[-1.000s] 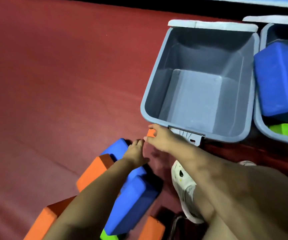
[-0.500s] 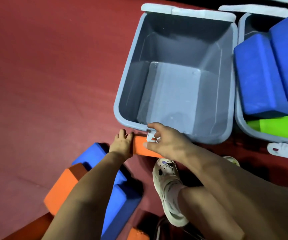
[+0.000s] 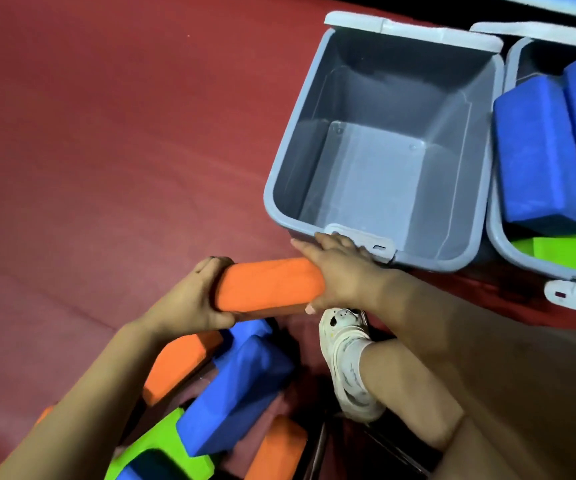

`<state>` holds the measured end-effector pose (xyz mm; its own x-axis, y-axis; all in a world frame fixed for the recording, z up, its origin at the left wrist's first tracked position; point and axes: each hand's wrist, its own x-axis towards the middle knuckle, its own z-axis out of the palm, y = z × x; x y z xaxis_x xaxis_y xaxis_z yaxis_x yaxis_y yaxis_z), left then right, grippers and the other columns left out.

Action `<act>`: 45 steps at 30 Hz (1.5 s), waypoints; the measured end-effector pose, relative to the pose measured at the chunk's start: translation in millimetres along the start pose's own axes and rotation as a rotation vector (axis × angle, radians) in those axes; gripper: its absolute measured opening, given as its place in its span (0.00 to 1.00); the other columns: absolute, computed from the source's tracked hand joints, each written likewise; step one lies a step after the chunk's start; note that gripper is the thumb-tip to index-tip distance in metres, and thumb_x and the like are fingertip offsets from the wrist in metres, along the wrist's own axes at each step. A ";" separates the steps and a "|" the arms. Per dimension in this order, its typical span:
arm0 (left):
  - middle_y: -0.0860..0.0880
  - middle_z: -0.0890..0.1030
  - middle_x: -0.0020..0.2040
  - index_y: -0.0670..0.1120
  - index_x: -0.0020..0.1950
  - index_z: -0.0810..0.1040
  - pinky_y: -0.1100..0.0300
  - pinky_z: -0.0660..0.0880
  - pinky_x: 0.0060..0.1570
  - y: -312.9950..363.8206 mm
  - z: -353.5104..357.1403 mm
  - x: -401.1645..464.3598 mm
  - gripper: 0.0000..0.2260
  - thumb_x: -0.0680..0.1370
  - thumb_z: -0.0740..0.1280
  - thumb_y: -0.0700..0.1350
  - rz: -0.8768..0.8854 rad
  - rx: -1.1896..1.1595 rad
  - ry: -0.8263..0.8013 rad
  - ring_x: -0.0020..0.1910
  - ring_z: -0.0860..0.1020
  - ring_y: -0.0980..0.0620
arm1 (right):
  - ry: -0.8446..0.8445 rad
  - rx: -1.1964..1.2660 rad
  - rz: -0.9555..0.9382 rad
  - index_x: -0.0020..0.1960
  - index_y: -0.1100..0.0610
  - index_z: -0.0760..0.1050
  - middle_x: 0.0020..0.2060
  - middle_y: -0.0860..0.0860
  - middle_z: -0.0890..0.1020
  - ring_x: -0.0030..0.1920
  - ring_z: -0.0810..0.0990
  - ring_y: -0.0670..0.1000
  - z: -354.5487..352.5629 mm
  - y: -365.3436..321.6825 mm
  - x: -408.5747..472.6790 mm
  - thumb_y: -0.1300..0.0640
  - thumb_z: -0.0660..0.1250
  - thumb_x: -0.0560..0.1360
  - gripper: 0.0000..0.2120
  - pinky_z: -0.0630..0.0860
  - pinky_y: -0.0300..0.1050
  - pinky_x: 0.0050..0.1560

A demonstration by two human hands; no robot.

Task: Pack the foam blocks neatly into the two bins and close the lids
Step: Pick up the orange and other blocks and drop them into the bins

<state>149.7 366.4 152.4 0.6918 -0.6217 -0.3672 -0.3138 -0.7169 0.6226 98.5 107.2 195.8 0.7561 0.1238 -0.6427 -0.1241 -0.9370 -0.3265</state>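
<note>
Both hands hold one orange block [image 3: 269, 284] lengthwise between them, just in front of the near rim of the left bin [image 3: 380, 161]. The left hand [image 3: 189, 299] wraps its fingers over the block's left end, thumb underneath; the right hand [image 3: 340, 271] curls around the right end, its knuckles close to the bin's front latch [image 3: 366, 242] — whether they touch it cannot be told.

The left bin stands open and holds nothing, its pale lid [image 3: 411, 31] tipped back behind it. Just beside it, the right bin [image 3: 498, 244] already holds blue blocks [image 3: 539, 157] leaning on edge and a green block [image 3: 570, 254] lying lower down.

On the red floor [image 3: 106, 150] below the hands lies a loose heap — a blue block [image 3: 241, 386], more orange blocks [image 3: 179, 365] and a green one [image 3: 155, 448], overlapping each other. A foot in a white shoe [image 3: 347, 362] rests beside the heap.
</note>
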 end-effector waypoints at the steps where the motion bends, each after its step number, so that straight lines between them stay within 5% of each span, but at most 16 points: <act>1: 0.59 0.72 0.56 0.56 0.62 0.67 0.78 0.63 0.54 2.0 -6.2 -11.5 0.34 0.58 0.70 0.59 -0.012 -0.056 0.004 0.56 0.70 0.68 | -0.006 -0.020 -0.012 0.76 0.39 0.44 0.75 0.49 0.52 0.76 0.48 0.56 -1.4 -5.2 -0.3 0.44 0.77 0.64 0.53 0.52 0.61 0.73; 6: 0.62 0.73 0.58 0.61 0.63 0.66 0.69 0.75 0.49 -7.2 -20.0 -47.0 0.35 0.60 0.78 0.55 -0.129 -0.408 0.101 0.55 0.74 0.64 | 0.101 -0.100 -0.128 0.74 0.34 0.48 0.66 0.50 0.65 0.68 0.60 0.54 -7.5 -29.0 -0.3 0.39 0.73 0.65 0.47 0.59 0.56 0.63; 9: 0.58 0.63 0.70 0.59 0.75 0.51 0.64 0.72 0.58 -24.1 8.1 -53.2 0.51 0.63 0.81 0.51 -0.314 -0.660 0.262 0.66 0.68 0.61 | 0.201 -0.082 -0.077 0.73 0.33 0.49 0.63 0.51 0.68 0.66 0.63 0.56 -13.7 -33.3 -2.8 0.35 0.70 0.66 0.43 0.61 0.56 0.59; 11: 0.55 0.56 0.75 0.54 0.78 0.43 0.55 0.65 0.68 -38.4 46.7 -57.4 0.62 0.56 0.78 0.63 -0.451 -0.559 0.246 0.73 0.61 0.56 | 0.211 0.056 0.031 0.73 0.33 0.50 0.64 0.53 0.69 0.66 0.64 0.58 -17.2 -27.3 -2.4 0.34 0.69 0.66 0.42 0.63 0.57 0.61; 13: 0.48 0.55 0.77 0.50 0.78 0.41 0.54 0.59 0.72 -50.8 91.5 -61.1 0.67 0.52 0.74 0.71 -0.506 -0.378 0.050 0.76 0.57 0.50 | 0.209 0.276 0.124 0.73 0.34 0.52 0.64 0.52 0.70 0.66 0.67 0.58 -19.9 -17.4 -0.1 0.32 0.68 0.63 0.43 0.67 0.57 0.64; 17: 0.48 0.49 0.77 0.54 0.77 0.35 0.43 0.55 0.73 -63.1 164.0 -68.0 0.59 0.62 0.75 0.64 -0.538 0.255 -0.353 0.78 0.45 0.47 | 0.230 0.648 0.166 0.74 0.40 0.55 0.64 0.47 0.75 0.63 0.74 0.52 -23.7 -11.8 4.6 0.36 0.71 0.64 0.44 0.71 0.49 0.65; 21: 0.46 0.55 0.75 0.53 0.78 0.35 0.38 0.58 0.70 -58.9 187.8 -61.2 0.52 0.69 0.72 0.56 -0.611 0.382 -0.379 0.74 0.58 0.44 | 0.232 0.713 0.163 0.74 0.41 0.56 0.63 0.45 0.76 0.62 0.75 0.50 -23.6 -13.5 4.7 0.39 0.73 0.64 0.44 0.72 0.48 0.65; 25: 0.45 0.61 0.68 0.58 0.78 0.41 0.44 0.66 0.67 -54.6 178.7 -58.5 0.49 0.67 0.69 0.61 -0.508 0.297 -0.284 0.67 0.64 0.42 | 0.229 0.786 0.181 0.75 0.43 0.56 0.62 0.44 0.75 0.60 0.76 0.48 -26.4 -12.6 1.4 0.42 0.74 0.66 0.43 0.73 0.46 0.63; 28: 0.45 0.65 0.60 0.59 0.75 0.41 0.54 0.66 0.65 -44.6 143.5 -62.4 0.48 0.61 0.60 0.67 -0.307 0.125 -0.062 0.60 0.68 0.44 | 0.250 0.982 0.220 0.76 0.46 0.55 0.58 0.44 0.73 0.53 0.77 0.47 -37.7 -13.3 -6.0 0.45 0.72 0.70 0.40 0.75 0.42 0.52; 30: 0.48 0.66 0.54 0.55 0.76 0.46 0.67 0.63 0.61 -30.7 110.3 -67.1 0.47 0.63 0.64 0.66 -0.219 -0.065 0.100 0.54 0.68 0.51 | 0.236 1.169 0.266 0.75 0.48 0.57 0.57 0.45 0.76 0.46 0.78 0.47 -48.1 -14.3 -10.1 0.46 0.70 0.73 0.36 0.75 0.40 0.41; 32: 0.51 0.67 0.52 0.58 0.76 0.53 0.73 0.62 0.57 -14.8 73.9 -72.1 0.45 0.63 0.69 0.64 -0.199 -0.200 0.272 0.51 0.68 0.57 | 0.175 1.411 0.366 0.69 0.49 0.66 0.50 0.47 0.78 0.42 0.77 0.49 -60.4 -13.3 -15.8 0.44 0.68 0.74 0.27 0.74 0.43 0.42; 36: 0.53 0.73 0.59 0.72 0.69 0.59 0.61 0.77 0.51 37.6 3.0 -73.5 0.43 0.58 0.75 0.59 -0.224 -0.485 0.597 0.56 0.75 0.53 | 0.106 1.822 0.593 0.48 0.51 0.72 0.47 0.53 0.78 0.46 0.76 0.57 -76.6 8.1 -29.7 0.38 0.69 0.69 0.18 0.72 0.55 0.42; 38: 0.52 0.74 0.64 0.73 0.64 0.62 0.67 0.78 0.46 70.2 -30.7 -65.0 0.40 0.57 0.76 0.57 -0.209 -0.617 0.725 0.55 0.77 0.53 | 0.162 1.939 0.643 0.48 0.52 0.72 0.48 0.54 0.78 0.47 0.77 0.58 -77.4 27.2 -36.8 0.40 0.71 0.67 0.19 0.71 0.56 0.43; 40: 0.54 0.74 0.66 0.74 0.65 0.62 0.59 0.78 0.53 96.8 -58.7 -48.9 0.41 0.56 0.75 0.61 -0.190 -0.639 0.825 0.59 0.77 0.54 | 0.208 1.946 0.693 0.49 0.52 0.73 0.45 0.54 0.78 0.45 0.76 0.57 -74.3 42.1 -44.7 0.42 0.72 0.66 0.19 0.71 0.56 0.47; 42: 0.55 0.72 0.70 0.71 0.70 0.61 0.51 0.72 0.64 119.3 -75.3 -20.6 0.42 0.59 0.75 0.63 -0.170 -0.572 0.866 0.65 0.74 0.54 | 0.267 1.874 0.754 0.53 0.50 0.73 0.43 0.53 0.78 0.41 0.75 0.55 -67.3 53.0 -49.6 0.44 0.73 0.66 0.20 0.70 0.52 0.41; 45: 0.50 0.68 0.71 0.59 0.75 0.62 0.60 0.63 0.67 163.9 -80.1 38.5 0.40 0.65 0.74 0.57 -0.120 -0.418 0.841 0.68 0.68 0.54 | 0.433 1.779 0.815 0.60 0.50 0.72 0.50 0.54 0.80 0.40 0.75 0.55 -55.9 65.8 -49.5 0.46 0.74 0.66 0.25 0.67 0.49 0.32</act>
<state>176.9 250.3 295.7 0.9974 -0.0029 0.0716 -0.0638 -0.4886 0.8702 88.8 21.1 244.8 0.2455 -0.4111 -0.8779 -0.6271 0.6233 -0.4672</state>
